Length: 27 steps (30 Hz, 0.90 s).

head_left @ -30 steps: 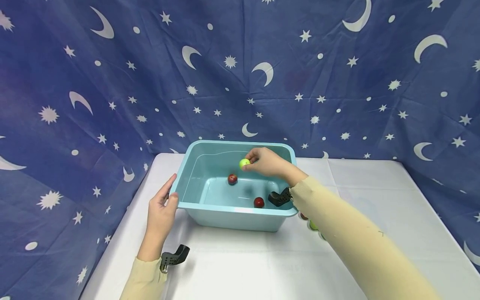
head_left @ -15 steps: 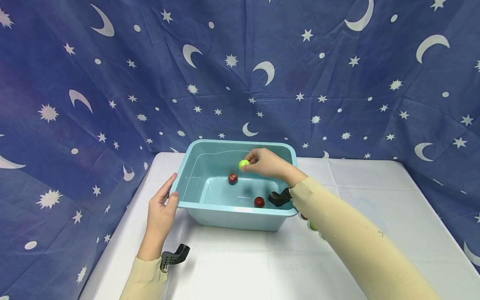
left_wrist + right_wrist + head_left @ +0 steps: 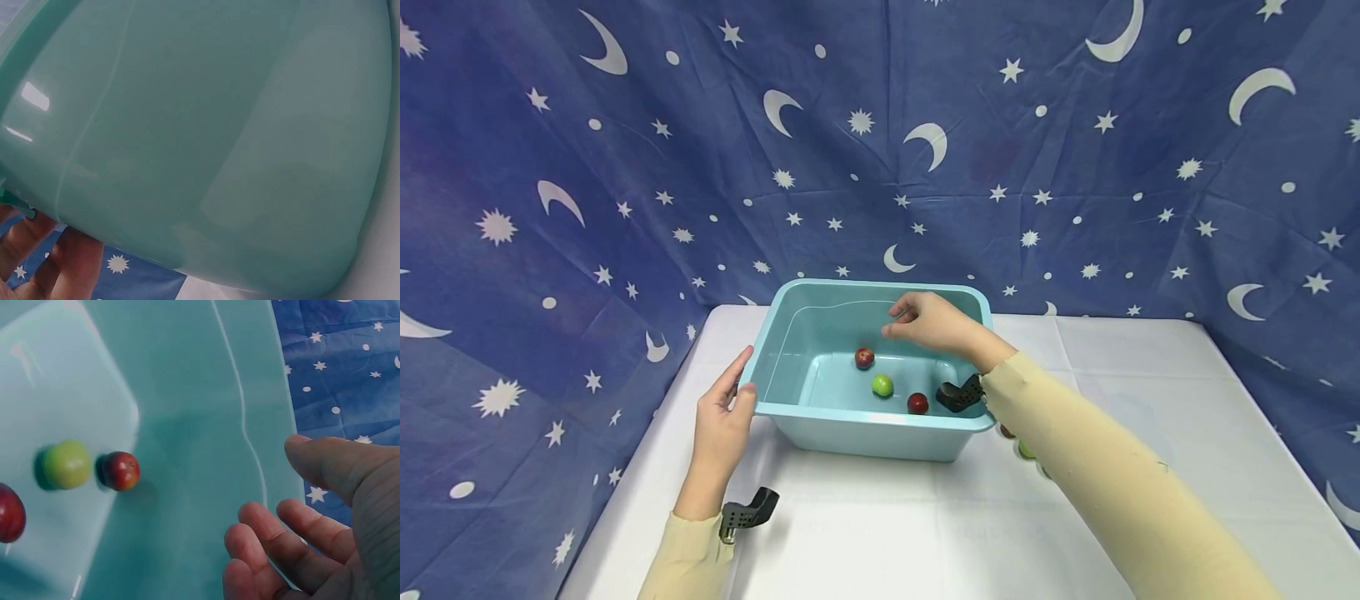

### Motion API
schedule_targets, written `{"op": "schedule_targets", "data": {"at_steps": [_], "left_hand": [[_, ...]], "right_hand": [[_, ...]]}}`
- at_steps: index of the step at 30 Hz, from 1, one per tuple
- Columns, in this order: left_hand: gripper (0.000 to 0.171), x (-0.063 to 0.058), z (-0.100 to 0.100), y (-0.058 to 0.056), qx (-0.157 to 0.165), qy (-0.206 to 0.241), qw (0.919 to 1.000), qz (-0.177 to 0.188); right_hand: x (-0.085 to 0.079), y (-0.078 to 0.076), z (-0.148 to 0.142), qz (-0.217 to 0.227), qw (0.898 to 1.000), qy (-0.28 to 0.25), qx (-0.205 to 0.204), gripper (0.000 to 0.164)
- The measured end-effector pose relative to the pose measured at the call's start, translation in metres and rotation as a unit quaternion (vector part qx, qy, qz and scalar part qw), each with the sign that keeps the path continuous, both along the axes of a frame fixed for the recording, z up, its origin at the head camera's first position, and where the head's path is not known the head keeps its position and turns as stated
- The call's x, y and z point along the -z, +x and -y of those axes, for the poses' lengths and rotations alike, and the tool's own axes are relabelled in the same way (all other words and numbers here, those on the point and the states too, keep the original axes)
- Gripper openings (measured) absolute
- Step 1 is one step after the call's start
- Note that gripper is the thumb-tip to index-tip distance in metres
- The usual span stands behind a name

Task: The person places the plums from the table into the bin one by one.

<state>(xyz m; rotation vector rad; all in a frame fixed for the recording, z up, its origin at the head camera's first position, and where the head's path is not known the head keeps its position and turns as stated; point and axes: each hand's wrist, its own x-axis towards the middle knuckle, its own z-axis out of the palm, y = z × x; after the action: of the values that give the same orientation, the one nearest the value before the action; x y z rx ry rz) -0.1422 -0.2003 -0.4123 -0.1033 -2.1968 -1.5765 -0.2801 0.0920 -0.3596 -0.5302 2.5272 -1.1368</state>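
Observation:
My left hand (image 3: 721,425) holds the left rim of a light-blue plastic basin (image 3: 880,442), thumb at the edge; its fingers (image 3: 72,259) show along the basin's outside in the left wrist view. Over the basin's right half, my right hand (image 3: 936,323) hangs with nothing in it, thumb and fingers apart. Beneath it on the basin floor lies a small round green fruit (image 3: 882,385), apple-like. Two small red fruits lie there too: one (image 3: 864,358) behind it, the other (image 3: 917,404) near the front wall. The right wrist view shows the green fruit (image 3: 67,464) beside a red one (image 3: 121,470).
Just right of the basin, partly behind the right sleeve, are a red fruit (image 3: 1007,432) and a green fruit (image 3: 1026,450) on the white-covered table (image 3: 865,533). A blue cloth (image 3: 850,150) with moons and stars hangs behind. Each wrist wears a black camera mount (image 3: 749,510).
My right hand has let go of the green fruit, which has dropped to the basin floor between the two red ones. My left hand has stayed at the rim.

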Motion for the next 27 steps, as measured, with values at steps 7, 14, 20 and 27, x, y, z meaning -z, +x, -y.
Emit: {"op": "schedule_targets", "data": {"at_steps": [7,14,20,27], "left_hand": [[0.049,0.0,-0.002,-0.001,0.0,0.005,1.0,0.004],[0.048,-0.001,-0.002,-0.001,-0.004,-0.001,1.0,0.008],[0.048,-0.001,-0.002,0.0,-0.013,-0.008,0.9998,0.009],[0.048,-0.002,-0.003,0.002,-0.012,-0.006,0.9999,0.008]], "right_hand": [[-0.017,0.005,-0.021,-0.037,0.999,-0.035,0.002,0.043],[-0.026,0.015,-0.058,-0.08,0.994,-0.062,0.035,0.053],[-0.021,0.026,-0.088,-0.091,0.991,-0.079,0.065,0.056],[-0.008,0.041,-0.12,-0.086,0.99,-0.073,0.087,0.058]]}}
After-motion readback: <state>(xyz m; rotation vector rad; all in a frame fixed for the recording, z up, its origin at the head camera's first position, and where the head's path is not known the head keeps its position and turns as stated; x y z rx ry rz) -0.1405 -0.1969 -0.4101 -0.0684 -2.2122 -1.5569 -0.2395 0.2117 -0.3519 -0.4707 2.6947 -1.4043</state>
